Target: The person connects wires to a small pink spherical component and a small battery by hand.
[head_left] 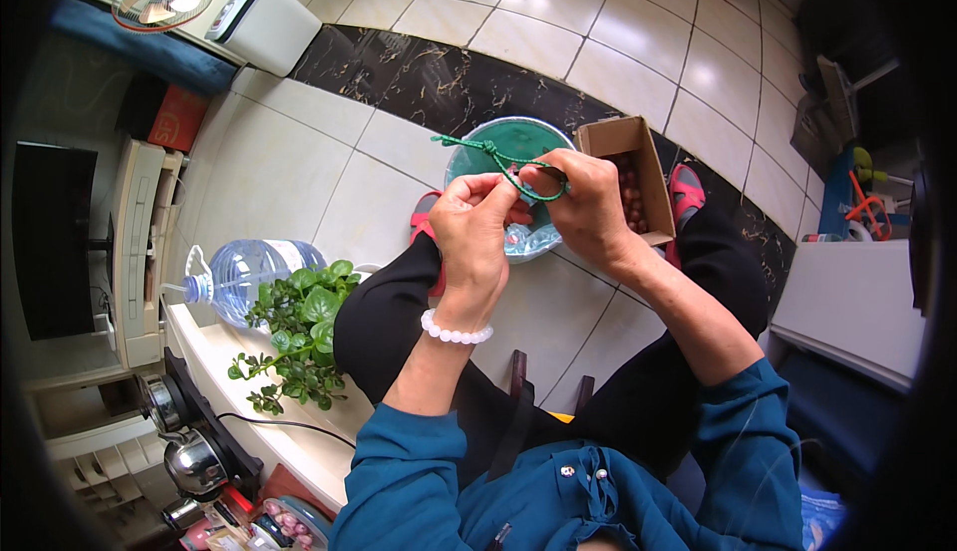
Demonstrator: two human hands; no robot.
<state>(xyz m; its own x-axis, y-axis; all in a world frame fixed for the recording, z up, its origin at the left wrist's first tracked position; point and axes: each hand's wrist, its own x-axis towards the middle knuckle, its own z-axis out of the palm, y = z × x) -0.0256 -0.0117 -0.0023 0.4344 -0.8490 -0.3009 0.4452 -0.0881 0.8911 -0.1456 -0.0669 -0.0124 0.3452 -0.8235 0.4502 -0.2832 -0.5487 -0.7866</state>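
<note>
Over a round green bin (pixel 523 132), both hands meet with their fingertips close together. My left hand (pixel 475 226), with a white bead bracelet (pixel 457 332) at its wrist, pinches a small reddish piece (pixel 512 171), mostly covered by the fingers. A knotted green cord (pixel 490 148) loops from my right hand (pixel 587 196). That hand is closed around a small, thin, dark thing attached near the cord, largely hidden by the fingers. Crumpled clear plastic (pixel 523 240) lies inside the bin. An open cardboard box (pixel 658 177) of small round reddish-brown bulbs (pixel 632 196) stands beside it.
To the left are a large water bottle (pixel 247 274) and a leafy green plant (pixel 314 319) by a pale counter edge (pixel 277 409). A steel kettle (pixel 194 461) and a bowl of reddish bulbs (pixel 288 525) sit lower left. A white cabinet (pixel 852 304) stands right.
</note>
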